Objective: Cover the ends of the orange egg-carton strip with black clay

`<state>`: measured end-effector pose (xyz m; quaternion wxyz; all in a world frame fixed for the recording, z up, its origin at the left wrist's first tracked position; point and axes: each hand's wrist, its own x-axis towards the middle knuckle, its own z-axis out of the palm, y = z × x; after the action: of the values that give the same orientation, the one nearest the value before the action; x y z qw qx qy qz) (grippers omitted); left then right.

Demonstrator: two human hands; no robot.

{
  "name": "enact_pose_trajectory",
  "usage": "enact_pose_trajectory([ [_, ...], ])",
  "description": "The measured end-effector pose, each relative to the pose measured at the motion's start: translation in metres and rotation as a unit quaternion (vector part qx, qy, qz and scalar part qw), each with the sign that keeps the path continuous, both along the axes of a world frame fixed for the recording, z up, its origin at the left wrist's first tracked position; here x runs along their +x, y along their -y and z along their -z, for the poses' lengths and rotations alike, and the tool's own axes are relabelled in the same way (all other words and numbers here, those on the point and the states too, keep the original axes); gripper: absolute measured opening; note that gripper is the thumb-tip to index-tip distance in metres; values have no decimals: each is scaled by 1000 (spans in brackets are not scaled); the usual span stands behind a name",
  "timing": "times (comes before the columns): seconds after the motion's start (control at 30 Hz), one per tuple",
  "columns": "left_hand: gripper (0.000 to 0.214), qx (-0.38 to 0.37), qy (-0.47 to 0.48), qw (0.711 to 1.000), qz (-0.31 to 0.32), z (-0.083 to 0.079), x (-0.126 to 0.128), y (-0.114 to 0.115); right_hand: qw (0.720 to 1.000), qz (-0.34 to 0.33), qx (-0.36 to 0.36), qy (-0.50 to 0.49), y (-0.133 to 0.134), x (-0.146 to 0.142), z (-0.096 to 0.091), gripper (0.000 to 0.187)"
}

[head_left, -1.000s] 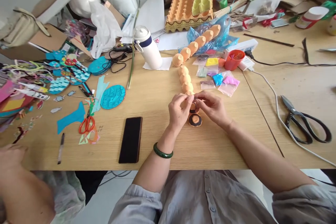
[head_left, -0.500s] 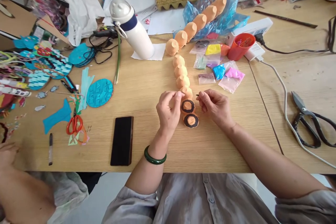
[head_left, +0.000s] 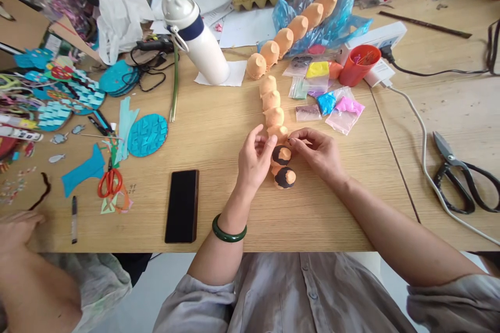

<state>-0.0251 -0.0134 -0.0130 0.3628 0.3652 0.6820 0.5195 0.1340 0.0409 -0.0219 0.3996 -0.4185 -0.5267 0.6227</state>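
A strip of orange egg-carton cups (head_left: 272, 99) lies on the table in front of me, tilted to the right. Black rings (head_left: 284, 177) surround the tips of its two nearest cups. My left hand (head_left: 255, 160) holds the strip from the left, its fingers bent and the thumb against a cup. From the right, my right hand (head_left: 319, 152) pinches a small black piece at the side of the cup just beyond the rings. Fingertips partly hide that piece and its contact with the cup.
A second orange cup strip (head_left: 284, 40) lies behind, partly on a blue plastic bag. Small coloured packets (head_left: 327, 103) and a red cup (head_left: 359, 65) stand to the right, near large shears (head_left: 463, 171). Leftward are a phone (head_left: 182, 206), white bottle (head_left: 201, 47), red-handled scissors (head_left: 110, 181) and another person's hand (head_left: 17, 231).
The cup strip has rolled to the right, turning the black rings sideways. My left hand has moved against it, and my right hand has brought the black piece to a cup.
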Motion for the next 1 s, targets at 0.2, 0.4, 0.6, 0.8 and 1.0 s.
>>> enact_pose_trajectory([
  [0.2,44,-23,307,951,-23,-10,6,-3,999,18,-8,-39,-2,0,-1,27],
  [0.4,28,-48,303,951,27,-15,12,2,999,19,1,-43,-2,1,-3,29],
  [0.6,32,-43,328,942,49,-11,14,2,998,28,50,-19,2,3,-6,24],
  [0.8,34,22,272,960,64,-5,20,4,988,38,147,-12,9,7,-17,21],
  [1.0,35,67,219,973,22,-8,20,6,989,33,137,-39,14,6,-15,16],
])
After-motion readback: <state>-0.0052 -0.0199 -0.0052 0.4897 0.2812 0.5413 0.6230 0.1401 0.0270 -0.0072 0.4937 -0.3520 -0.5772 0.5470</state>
